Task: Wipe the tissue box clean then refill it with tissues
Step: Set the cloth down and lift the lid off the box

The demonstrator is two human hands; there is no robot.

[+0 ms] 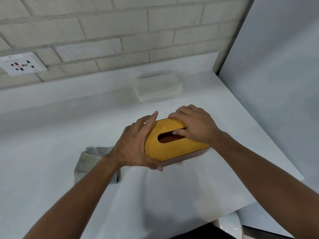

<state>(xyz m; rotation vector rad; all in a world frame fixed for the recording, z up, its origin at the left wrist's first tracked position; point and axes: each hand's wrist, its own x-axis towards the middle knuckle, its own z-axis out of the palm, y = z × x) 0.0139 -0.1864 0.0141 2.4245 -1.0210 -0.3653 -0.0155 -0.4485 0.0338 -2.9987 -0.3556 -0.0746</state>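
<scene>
- Forearms come in from the bottom edge over a white countertop (51, 135). Just off its near right corner shows part of a round white object (229, 225), too cropped to identify.
- Grey cloth (88, 161) lies crumpled flat on the countertop, partly under the left forearm and just left of the box.
- Left hand (134, 149) grips the rounded left end of the tissue box (174, 149). Its thumb is pressed to the near lower corner and its fingers reach round the far side, the index finger lifted straight.
- The tissue box sits on the countertop near the middle of the view, set at an angle. It has a yellow lid (153, 147) over a reddish-brown base, and a dark oval slot (166, 138) in the top.
- Right hand (195, 125) holds the lid, thumb tip dipped into the slot and fingers curled over the far edge.
- Farther back, well apart from the box, a stack of white tissues (158, 88) in clear wrap lies near the back of the countertop.
- Behind it rises a pale brick wall (120, 23) with a white socket plate (22, 63) at left, and a plain white panel (276, 83) closes the right side.
</scene>
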